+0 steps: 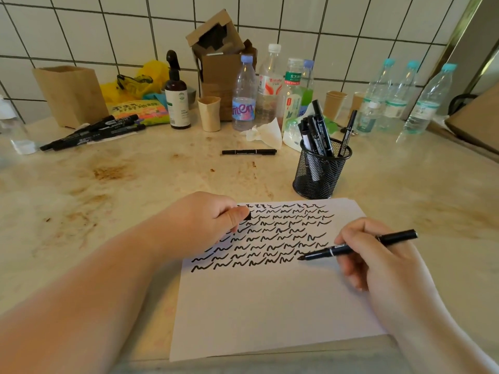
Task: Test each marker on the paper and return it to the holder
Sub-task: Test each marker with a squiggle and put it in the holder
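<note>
Marker sits in right hand, fingers pinching the barrel, tip down on the paper at the end of the bottom row of black squiggles, w/ the sheet flat on the stained counter. Left hand rests on the paper's top-left corner, fingers curled round a black cap. Mesh holder w/ several markers stands just beyond the sheet; one loose marker lies farther back, a pile of markers at far left.

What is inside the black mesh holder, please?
The mesh holder contains several black markers, standing tilted with their upper ends above the rim. One more leans at the right side. Their lower ends show only dimly through the mesh, and the bottom is not visible.
</note>
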